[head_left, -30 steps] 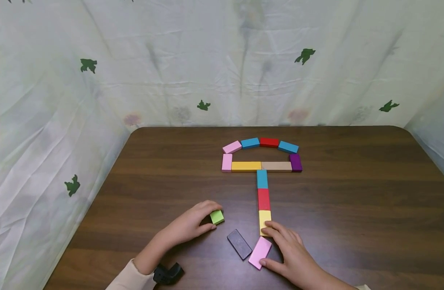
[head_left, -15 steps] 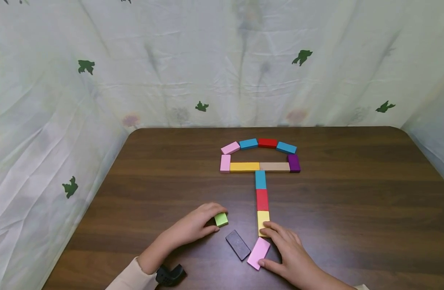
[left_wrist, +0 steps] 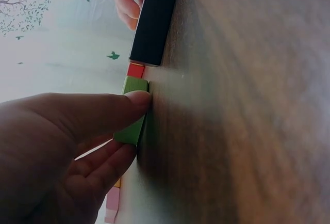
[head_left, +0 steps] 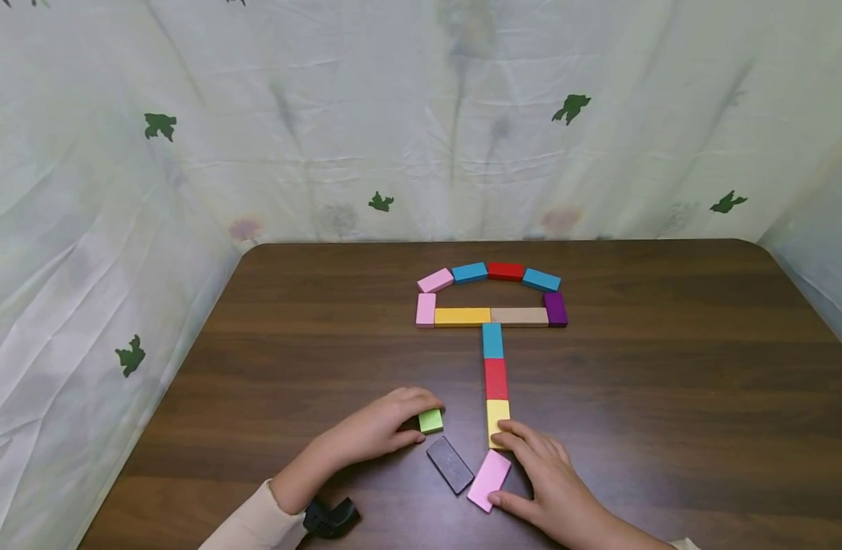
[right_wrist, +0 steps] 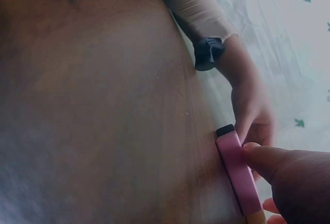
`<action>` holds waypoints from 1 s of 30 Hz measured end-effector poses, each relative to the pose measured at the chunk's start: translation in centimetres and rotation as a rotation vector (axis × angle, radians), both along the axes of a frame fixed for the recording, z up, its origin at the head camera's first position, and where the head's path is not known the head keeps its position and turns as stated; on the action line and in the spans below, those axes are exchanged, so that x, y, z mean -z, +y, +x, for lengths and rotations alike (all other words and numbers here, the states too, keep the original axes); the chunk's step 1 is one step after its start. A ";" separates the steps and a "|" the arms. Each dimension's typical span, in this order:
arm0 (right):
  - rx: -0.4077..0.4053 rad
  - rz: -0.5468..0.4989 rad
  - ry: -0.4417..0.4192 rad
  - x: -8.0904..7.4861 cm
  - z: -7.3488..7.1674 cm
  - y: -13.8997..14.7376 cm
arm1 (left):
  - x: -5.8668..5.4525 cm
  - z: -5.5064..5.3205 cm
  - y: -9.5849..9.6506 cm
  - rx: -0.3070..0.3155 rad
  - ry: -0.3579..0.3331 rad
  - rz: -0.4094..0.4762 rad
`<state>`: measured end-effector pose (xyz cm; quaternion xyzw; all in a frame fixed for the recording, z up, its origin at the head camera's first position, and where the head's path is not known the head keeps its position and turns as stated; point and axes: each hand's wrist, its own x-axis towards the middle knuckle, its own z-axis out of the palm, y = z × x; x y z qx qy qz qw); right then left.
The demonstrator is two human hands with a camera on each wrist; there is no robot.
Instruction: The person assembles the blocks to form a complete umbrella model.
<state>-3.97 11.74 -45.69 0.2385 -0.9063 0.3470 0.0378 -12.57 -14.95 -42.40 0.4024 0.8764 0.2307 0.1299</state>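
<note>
In the head view my left hand (head_left: 380, 430) holds a small green block (head_left: 431, 421) by its sides, thumb nearest me and fingers on the far side. The left wrist view shows the thumb on the green block (left_wrist: 133, 111) too. My right hand (head_left: 558, 493) rests at the lower end of a column of blocks. Its thumb touches a tilted pink block (head_left: 489, 481), and its fingertips rest on a yellow block (head_left: 498, 420). Between the hands a dark grey block (head_left: 451, 465) lies slanted, one corner close to the pink block.
Above the yellow block come a red block (head_left: 495, 379) and a blue block (head_left: 493, 341). Farther back, a yellow plank (head_left: 462, 317) and a beige plank (head_left: 519, 317) form the base of a dome of several coloured blocks. A patterned cloth (head_left: 311, 153) hangs behind the brown table (head_left: 311, 321).
My left hand has slid to the right with the green block, closer to the grey block. The right hand stays in place. The head view has shifted slightly.
</note>
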 end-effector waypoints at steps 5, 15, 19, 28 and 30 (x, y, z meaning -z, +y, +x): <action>-0.003 -0.002 -0.008 0.0 0.0 0.0 | -0.1 0.1 0.1 0.024 -0.009 0.000; -0.001 -0.002 -0.004 0.0 0.0 0.0 | -0.3 0.2 0.2 0.049 -0.005 -0.002; -0.004 -0.007 0.005 0.0 -0.1 0.0 | -0.3 0.2 0.1 0.054 0.001 -0.001; -0.008 -0.012 0.028 0.1 -0.1 0.0 | 0.0 0.3 0.0 0.058 0.002 -0.002; -0.008 -0.013 0.019 0.1 -0.1 0.0 | 0.0 0.3 0.0 0.060 0.006 -0.001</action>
